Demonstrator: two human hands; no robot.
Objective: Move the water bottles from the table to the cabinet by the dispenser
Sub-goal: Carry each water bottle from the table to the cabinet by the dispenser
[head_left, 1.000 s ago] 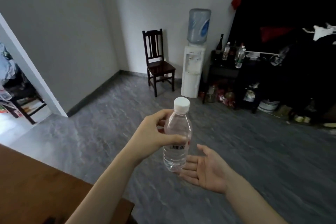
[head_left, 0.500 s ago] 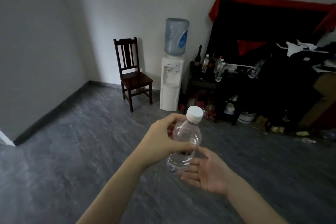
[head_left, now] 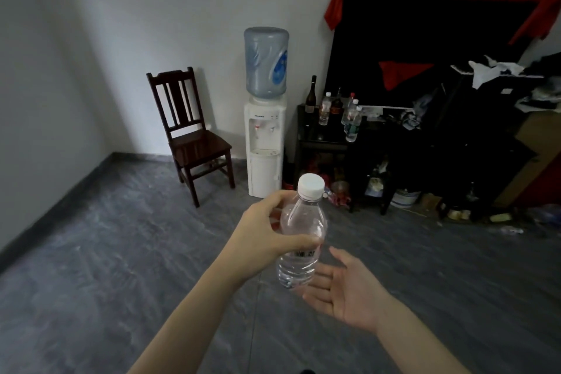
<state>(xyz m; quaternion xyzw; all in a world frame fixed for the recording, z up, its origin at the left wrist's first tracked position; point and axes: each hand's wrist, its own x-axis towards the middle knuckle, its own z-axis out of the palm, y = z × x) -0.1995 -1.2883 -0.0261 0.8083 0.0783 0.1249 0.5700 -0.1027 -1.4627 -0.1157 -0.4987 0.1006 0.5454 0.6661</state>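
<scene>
Item, compared with half a second back: the water dispenser (head_left: pixel 264 118) and the dark cabinet (head_left: pixel 326 143) just right of it sit larger and nearer the middle of the view, while the grip on the bottle is unchanged. Item: one clear water bottle (head_left: pixel 300 237), white cap, barcode label, near upright and in front of the dispenser, left hand (head_left: pixel 267 237) curled round its middle; right hand (head_left: pixel 346 288) flat, palm up, by its base, contact uncertain. Item: several bottles (head_left: pixel 352 118) on the cabinet, wooden chair (head_left: pixel 191 136) left of the dispenser.
</scene>
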